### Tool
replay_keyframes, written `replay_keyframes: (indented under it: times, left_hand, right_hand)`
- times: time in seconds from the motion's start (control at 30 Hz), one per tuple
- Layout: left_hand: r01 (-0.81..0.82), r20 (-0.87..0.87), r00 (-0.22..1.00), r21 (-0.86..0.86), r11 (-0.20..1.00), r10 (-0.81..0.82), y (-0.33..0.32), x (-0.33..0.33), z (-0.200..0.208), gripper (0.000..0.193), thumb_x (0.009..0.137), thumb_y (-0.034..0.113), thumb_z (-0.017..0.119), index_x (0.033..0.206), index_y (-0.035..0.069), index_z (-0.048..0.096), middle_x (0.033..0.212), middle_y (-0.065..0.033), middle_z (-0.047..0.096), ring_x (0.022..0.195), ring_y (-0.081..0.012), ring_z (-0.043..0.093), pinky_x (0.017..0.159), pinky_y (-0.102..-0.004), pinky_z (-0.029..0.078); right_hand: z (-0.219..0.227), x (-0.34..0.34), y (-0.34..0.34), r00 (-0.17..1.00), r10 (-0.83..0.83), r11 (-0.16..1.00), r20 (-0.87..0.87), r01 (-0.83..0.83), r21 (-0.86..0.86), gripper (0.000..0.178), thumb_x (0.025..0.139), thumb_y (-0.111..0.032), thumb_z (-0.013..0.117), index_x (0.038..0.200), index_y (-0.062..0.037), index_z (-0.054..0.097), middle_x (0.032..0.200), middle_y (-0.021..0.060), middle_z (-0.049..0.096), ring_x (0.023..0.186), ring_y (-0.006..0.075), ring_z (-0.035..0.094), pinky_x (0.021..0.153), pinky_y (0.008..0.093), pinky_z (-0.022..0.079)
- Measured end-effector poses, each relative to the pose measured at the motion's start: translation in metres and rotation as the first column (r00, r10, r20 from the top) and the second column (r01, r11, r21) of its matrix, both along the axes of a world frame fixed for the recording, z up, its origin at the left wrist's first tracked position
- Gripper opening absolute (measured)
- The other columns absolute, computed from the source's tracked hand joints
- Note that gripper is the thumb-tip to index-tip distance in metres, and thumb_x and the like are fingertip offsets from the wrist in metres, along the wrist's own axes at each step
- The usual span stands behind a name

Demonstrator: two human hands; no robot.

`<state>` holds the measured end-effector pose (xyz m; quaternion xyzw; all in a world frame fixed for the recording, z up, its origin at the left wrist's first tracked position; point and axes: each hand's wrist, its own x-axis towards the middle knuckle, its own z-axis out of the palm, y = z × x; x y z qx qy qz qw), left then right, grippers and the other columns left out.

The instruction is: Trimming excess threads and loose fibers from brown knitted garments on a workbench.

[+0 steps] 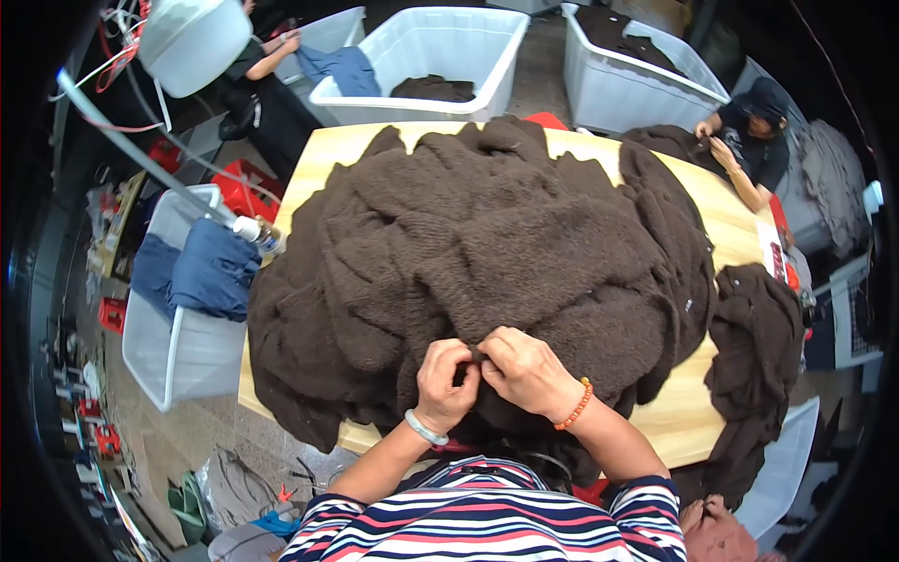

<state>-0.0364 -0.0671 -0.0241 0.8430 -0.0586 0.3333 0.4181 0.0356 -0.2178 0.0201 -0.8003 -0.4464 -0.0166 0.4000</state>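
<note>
A large heap of dark brown fleecy fabric (487,225) covers most of the wooden table (740,239) before me. At its near edge my left hand (446,382), with a pale bangle at the wrist, pinches a fold of the cloth. My right hand (524,367), wearing an orange bead bracelet, is closed on the same fabric just beside it. The fingertips of both hands nearly meet. Whatever small detail lies between them is too small to make out.
A white bottle (257,232) stands at the table's left edge. Plastic bins hold blue cloth (215,267) at left and brown cloth (433,89) at the far side. A co-worker (754,140) handles brown fabric at far right. More brown fabric (757,347) hangs off the right edge.
</note>
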Motion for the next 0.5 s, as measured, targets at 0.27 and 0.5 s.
replay_keyframes:
  times: [0.27, 0.5]
  left_hand:
    - [0.068, 0.043, 0.996, 0.121, 0.990, -0.074, 0.005, 0.005, -0.004, 0.030, 0.063, -0.008, 0.066, 0.089, 0.002, 0.057, 0.088, -0.0147, 0.059, 0.075, -0.0328, 0.059, 0.065, -0.0377, 0.050]
    - [0.100, 0.062, 0.992, 0.145, 0.984, -0.110, 0.004, 0.006, -0.002, 0.029, 0.065, -0.007, 0.070, 0.089, 0.001, 0.056, 0.087, -0.0148, 0.058, 0.074, -0.0338, 0.058, 0.064, -0.0395, 0.050]
  right_hand:
    - [-0.013, -0.004, 0.001, 0.993, -0.007, 0.999, 0.120, 0.003, 0.037, 0.015, 0.076, -0.006, 0.064, 0.081, -0.0019, 0.051, 0.081, 0.0140, 0.051, 0.077, 0.0297, 0.056, 0.068, 0.0384, 0.051]
    - [-0.019, -0.002, -0.001, 0.998, -0.032, 0.985, -0.058, 0.042, 0.170, 0.014, 0.074, -0.005, 0.063, 0.081, -0.0007, 0.052, 0.079, 0.0159, 0.054, 0.073, 0.0333, 0.060, 0.065, 0.0419, 0.051]
